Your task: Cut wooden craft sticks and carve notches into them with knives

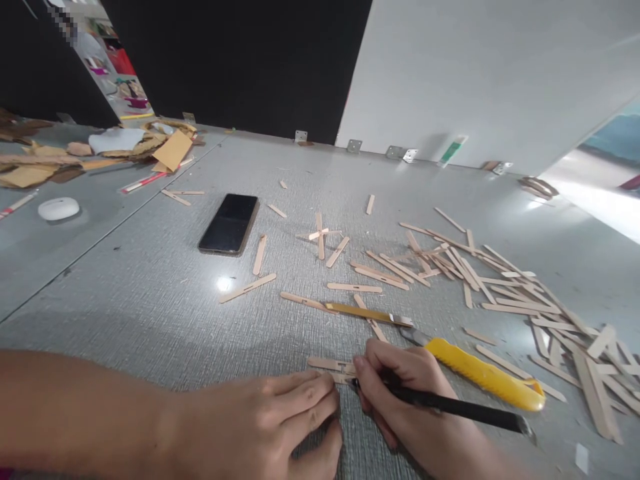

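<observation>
My right hand (400, 380) is closed round a slim black pen (460, 405), its tip down on a wooden craft stick (341, 378). Fingers bent and together, my left hand (295, 413) presses that same stick flat on the table; its left part is hidden under my fingertips. Just beyond it, another craft stick (323, 363) lies alongside, with a small dark-edged notch near its middle. A yellow-handled hand saw (480, 373) with a narrow golden blade (360, 311) rests beyond and to the right of my right hand, the blade lying across craft sticks.
Loose craft sticks (520, 308) are heaped on the right of the grey table (165, 300). A phone (230, 225) lies left of centre, near crossed sticks (320, 235). Cardboard scraps (173, 151) and a white case (59, 209) are at left. Black (240, 60) and white panels (475, 73) stand behind.
</observation>
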Motion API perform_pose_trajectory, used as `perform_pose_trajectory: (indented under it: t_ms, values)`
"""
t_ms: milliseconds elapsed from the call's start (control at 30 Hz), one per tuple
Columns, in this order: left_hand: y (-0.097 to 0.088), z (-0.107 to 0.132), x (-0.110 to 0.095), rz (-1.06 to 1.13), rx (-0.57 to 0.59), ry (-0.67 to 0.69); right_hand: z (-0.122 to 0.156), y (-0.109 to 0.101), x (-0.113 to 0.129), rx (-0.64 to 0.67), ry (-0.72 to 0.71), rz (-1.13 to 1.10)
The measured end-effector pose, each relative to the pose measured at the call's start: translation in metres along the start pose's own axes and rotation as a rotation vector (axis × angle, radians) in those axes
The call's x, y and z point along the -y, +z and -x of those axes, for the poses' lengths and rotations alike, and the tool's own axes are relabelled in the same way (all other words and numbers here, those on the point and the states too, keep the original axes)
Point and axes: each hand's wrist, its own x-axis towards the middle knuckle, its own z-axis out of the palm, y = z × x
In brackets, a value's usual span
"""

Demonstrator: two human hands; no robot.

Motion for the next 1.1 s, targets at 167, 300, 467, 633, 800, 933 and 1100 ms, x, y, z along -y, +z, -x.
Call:
perform_pose_trajectory:
  t_ms: [167, 300, 467, 633, 800, 933, 1100]
  values:
    - [-0.0005, 0.0021, -0.0009, -0.009, 0.013, 0.006, -0.0002, -0.0007, -0.0040, 0.009, 0.009, 0.003]
    - [-0.0008, 0.0014, -0.0003, 0.011, 0.010, 0.001, -0.0007, -0.0011, -0.0035, 0.009, 0.003, 0.006]
    - [-0.0005, 0.0016, -0.0008, 0.013, 0.021, 0.007, 0.0005, -0.0012, -0.0016, 0.009, -0.005, 0.016]
    - [-0.0006, 0.0018, -0.0008, 0.013, 0.025, 0.013, 0.0007, -0.0012, -0.0002, -0.001, -0.013, 0.050]
    - [-0.0012, 0.0001, -0.0002, 0.013, 0.016, 0.010, -0.0019, -0.0005, 0.0021, -0.019, -0.043, 0.093]
    - [-0.0011, -0.0002, 0.0001, 0.018, 0.012, 0.012, -0.0033, -0.0011, 0.0027, -0.016, -0.063, 0.099]
    - [-0.0002, 0.0005, -0.0007, 0.010, 0.023, 0.010, -0.0041, -0.0021, 0.0033, -0.042, -0.144, 0.159]
